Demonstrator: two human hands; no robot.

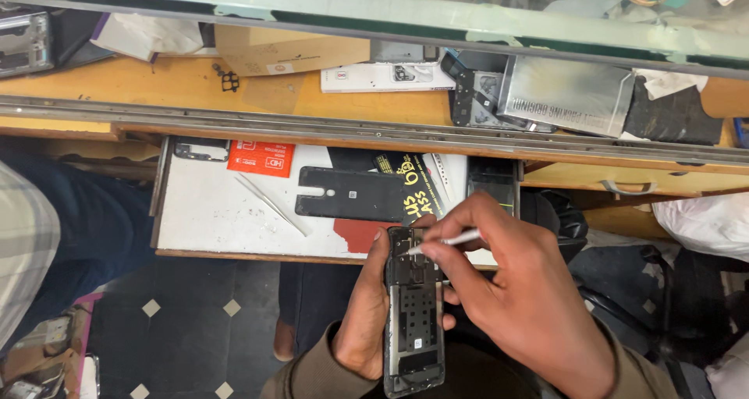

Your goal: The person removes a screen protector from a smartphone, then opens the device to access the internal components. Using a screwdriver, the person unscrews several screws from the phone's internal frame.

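Between the two hands, the opened phone lies with its long axis running away from the person. The left hand fingers wrap its left edge. The right hand fingers pinch a thin white tool, its tip touching the phone's upper end.

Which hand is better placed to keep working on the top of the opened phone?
Right hand: it holds the thin tool with its tip at the phone top. The left hand is cradling the phone.
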